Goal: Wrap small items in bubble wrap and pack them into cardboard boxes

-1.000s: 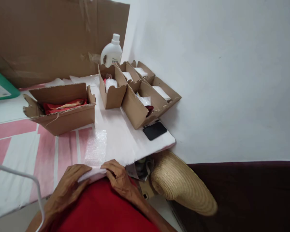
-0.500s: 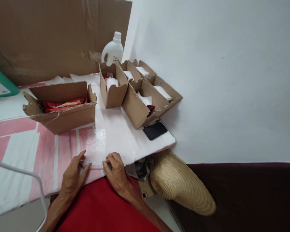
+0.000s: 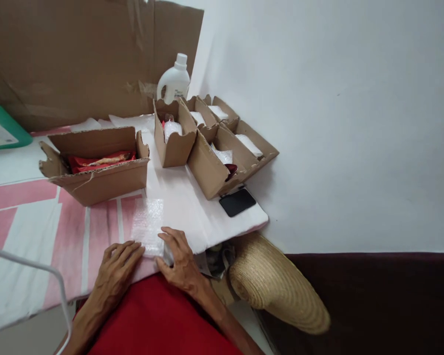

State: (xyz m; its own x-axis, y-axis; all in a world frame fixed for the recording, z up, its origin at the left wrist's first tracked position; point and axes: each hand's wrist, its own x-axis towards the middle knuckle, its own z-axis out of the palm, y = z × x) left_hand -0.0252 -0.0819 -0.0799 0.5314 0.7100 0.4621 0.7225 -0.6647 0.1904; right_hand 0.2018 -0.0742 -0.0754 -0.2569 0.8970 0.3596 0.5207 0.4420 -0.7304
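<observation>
A clear sheet of bubble wrap (image 3: 147,224) lies flat on the pink-and-white cloth of the table (image 3: 29,236), near its front edge. My left hand (image 3: 117,268) rests palm down, fingertips touching the sheet's near left corner. My right hand (image 3: 179,264) presses on the near right corner, its fingers curled over the sheet's edge. Behind the sheet stands an open cardboard box (image 3: 96,165) with red packets (image 3: 98,160) in it.
Several smaller open cardboard boxes (image 3: 210,148) with wrapped white items stand at the back right, and a white jug (image 3: 173,84) behind them. A black phone (image 3: 237,202) lies by the table's right edge. A straw hat (image 3: 277,286) hangs below. A green box (image 3: 2,130) is at left.
My left hand has drawn its fingers in and now lies flatter at the sheet's near left corner. My right hand has shifted slightly onto the sheet's near right edge.
</observation>
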